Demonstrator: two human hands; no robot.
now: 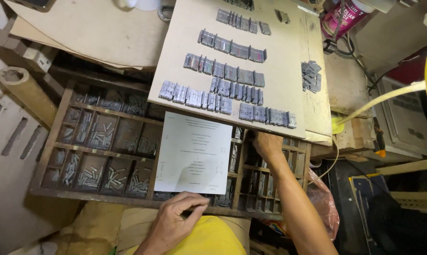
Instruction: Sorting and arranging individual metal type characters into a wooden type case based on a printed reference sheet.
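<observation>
Okay, quick pass, lines below.
left hand (173, 222): mine, low centre, resting flat at the near edge of the type case, fingers together and loosely curled, tips on the bottom edge of the printed sheet; something thin may be pinched under them, cannot tell.
right hand (266, 144): mine, arm stretched up from the lower right, hand reaching into the case compartments just under the board's near edge; fingers curled down out of sight, so I cannot tell if they grip anything.
printed sheet (194, 153): white paper with small centred text, lying tilted over the middle of the case, between my two hands.
type case (57, 134): dark wooden tray split into many small compartments, most holding loose grey metal sorts.
board (279, 101): pale flat panel lying over the far part of the case.
rows of metal type (223, 71): grey pieces set in several slanted lines on the board, touching within each row.
loose type pile (310, 75): small heap near the board's right edge, apart from the rows.
cardboard tube (27, 92): left of the case, lying slanted.
pink can (341, 16): top right, beyond the board.
</observation>
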